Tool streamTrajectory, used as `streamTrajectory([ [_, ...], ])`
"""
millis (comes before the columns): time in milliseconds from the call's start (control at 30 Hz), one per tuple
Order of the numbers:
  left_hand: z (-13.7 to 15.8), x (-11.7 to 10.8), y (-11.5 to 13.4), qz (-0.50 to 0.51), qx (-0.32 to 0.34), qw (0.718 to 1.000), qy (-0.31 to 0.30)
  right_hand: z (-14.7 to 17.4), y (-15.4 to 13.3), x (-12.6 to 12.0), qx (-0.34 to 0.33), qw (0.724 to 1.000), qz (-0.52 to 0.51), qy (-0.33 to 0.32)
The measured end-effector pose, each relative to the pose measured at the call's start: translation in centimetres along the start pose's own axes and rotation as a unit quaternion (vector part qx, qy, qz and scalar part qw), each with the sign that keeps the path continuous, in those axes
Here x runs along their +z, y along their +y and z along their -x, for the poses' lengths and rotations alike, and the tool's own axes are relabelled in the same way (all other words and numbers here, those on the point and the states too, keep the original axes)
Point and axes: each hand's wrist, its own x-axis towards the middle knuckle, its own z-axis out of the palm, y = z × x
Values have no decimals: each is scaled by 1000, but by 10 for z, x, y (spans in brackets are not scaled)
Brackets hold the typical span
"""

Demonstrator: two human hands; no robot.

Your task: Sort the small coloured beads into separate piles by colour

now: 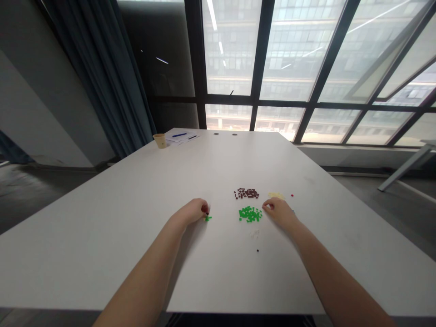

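My left hand (195, 210) is closed in a pinch low over the white table. At its fingertips is a little cluster of small green building bricks (208, 218), with a dark bit just above it. My right hand (279, 212) has its thumb and forefinger pressed together at the right edge of a pile of small green bricks (250, 214); whatever lies between those fingertips is too small to make out. Behind the green pile lies a heap of dark brown bricks (248, 193). Pale yellow pieces (276, 195) show just beyond my right hand, which partly covers them.
Nearer me on the table (218, 277) lie some white or clear pieces (255, 234) and one black piece (258, 250). A red piece (292, 195) sits to the right. A paper cup (160, 141), papers (180, 140) and a blue pen (179, 135) are at the far left.
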Motion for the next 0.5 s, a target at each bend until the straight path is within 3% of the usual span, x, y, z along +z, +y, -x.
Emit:
streamTrajectory([
  [300, 2, 0, 4, -6, -7, 1000, -1, 4, -9, 13, -7, 999, 48, -20],
  [500, 4, -4, 7, 26, 34, 999, 3, 2, -9, 8, -15, 1000, 17, 21],
])
